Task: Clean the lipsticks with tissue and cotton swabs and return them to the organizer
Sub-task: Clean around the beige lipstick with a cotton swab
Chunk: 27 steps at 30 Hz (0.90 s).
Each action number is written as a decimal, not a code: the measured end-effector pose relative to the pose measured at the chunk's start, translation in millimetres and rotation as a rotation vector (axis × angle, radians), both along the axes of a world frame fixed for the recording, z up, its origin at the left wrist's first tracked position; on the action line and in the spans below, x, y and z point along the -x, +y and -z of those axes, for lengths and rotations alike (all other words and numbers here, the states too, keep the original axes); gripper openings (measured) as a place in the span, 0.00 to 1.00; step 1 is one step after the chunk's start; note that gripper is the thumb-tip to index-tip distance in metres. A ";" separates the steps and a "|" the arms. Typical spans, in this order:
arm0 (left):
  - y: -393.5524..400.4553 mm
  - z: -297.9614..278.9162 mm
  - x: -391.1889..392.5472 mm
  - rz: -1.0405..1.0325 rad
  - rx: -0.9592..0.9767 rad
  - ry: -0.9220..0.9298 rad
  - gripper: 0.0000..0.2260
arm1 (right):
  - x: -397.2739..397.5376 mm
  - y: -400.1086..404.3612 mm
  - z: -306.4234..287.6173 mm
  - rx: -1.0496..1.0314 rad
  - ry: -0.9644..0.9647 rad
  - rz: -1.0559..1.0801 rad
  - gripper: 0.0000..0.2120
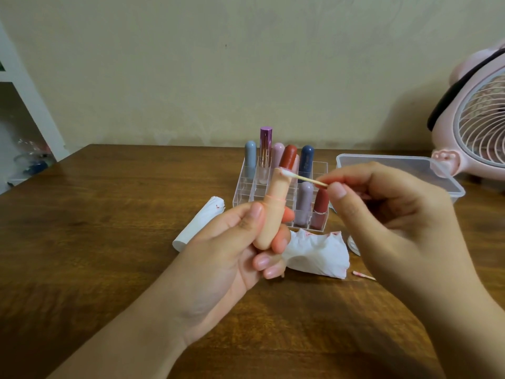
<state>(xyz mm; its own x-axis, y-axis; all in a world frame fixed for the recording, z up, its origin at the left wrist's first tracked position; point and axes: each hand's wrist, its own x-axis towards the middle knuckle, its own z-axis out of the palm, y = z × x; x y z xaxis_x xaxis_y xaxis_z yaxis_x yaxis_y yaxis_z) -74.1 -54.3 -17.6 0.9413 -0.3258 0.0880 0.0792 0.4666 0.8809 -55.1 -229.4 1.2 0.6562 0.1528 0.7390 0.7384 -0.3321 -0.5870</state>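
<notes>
Lipstick (pixel 270 214): peach tube, upright w/ slight tilt, held above the table in front of the organizer; top end open, pink smear at the rim.
Swab (pixel 303 178): wooden stick, cotton tip touching the lipstick's top rim; runs right & slightly down to the R hand.
L hand (pixel 232 242): fingers (pixel 257 214) closed around the lipstick's lower half, thumb on the near side, other fingers wrapped behind & under.
R hand (pixel 382 214): fingers (pixel 337 191) pinched shut on the swab's far end, thumb + index; rest curled in.
Organizer (pixel 319 170): clear plastic grid, just behind the hands; holds capped tubes upright – grey-blue, purple metallic, pink, red-brown, navy in back rows; lilac & dark red in the front row.
Tissue (pixel 317 250): white, crumpled, pink marks at its edges; on the table just in front of the organizer, partly behind L hand.
Roll (pixel 199 222): white paper roll, lying left of the tissue, small red spot near its far end.
Used swab (pixel 363 276): pink-stained, on the table right of the tissue, partly hidden by R hand.
Box (pixel 396 165): clear lidded, right of the organizer.
Fan (pixel 481 119): pink, far right, behind the box.
Table (pixel 109 214): dark wood, carries all.
</notes>
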 end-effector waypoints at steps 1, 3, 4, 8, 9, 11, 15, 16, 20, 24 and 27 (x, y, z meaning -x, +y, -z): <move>-0.3 0.0 0.1 -0.001 0.000 -0.001 0.13 | -0.3 0.5 0.6 0.004 0.002 0.003 0.04; -0.6 0.0 0.1 -0.002 0.004 0.003 0.13 | -0.5 0.8 0.7 0.025 0.003 0.013 0.04; -0.8 0.0 0.0 -0.005 0.007 0.004 0.13 | 0.0 0.7 0.4 0.043 0.006 0.014 0.05; -0.6 0.3 -0.5 -0.006 0.003 0.001 0.13 | 1.9 -0.1 -0.1 0.109 0.034 -0.008 0.07; -0.5 0.5 -0.6 -0.006 0.003 0.003 0.13 | 1.9 -0.1 -0.2 0.101 0.030 -0.011 0.07; -0.6 0.2 -0.2 -0.005 0.005 0.004 0.13 | 1.0 -0.4 -0.6 0.040 0.018 -0.008 0.06; -0.3 0.2 0.1 0.007 0.008 0.005 0.13 | -0.6 -0.9 -0.3 0.016 0.004 0.015 0.05; -0.2 0.4 0.0 0.008 0.009 0.004 0.13 | -0.5 -0.8 0.0 0.034 0.011 0.013 0.06; 0.4 0.9 -0.7 0.002 0.021 0.007 0.14 | 1.2 0.5 0.4 0.102 0.024 -0.009 0.06; 0.1 0.6 -0.3 -0.009 0.009 0.002 0.13 | 0.9 -0.7 -1.2 0.035 -0.005 0.011 0.06; 1.0 0.6 -0.1 -0.031 -0.008 0.006 0.12 | 0.7 0.0 -0.5 0.084 -0.017 0.026 0.06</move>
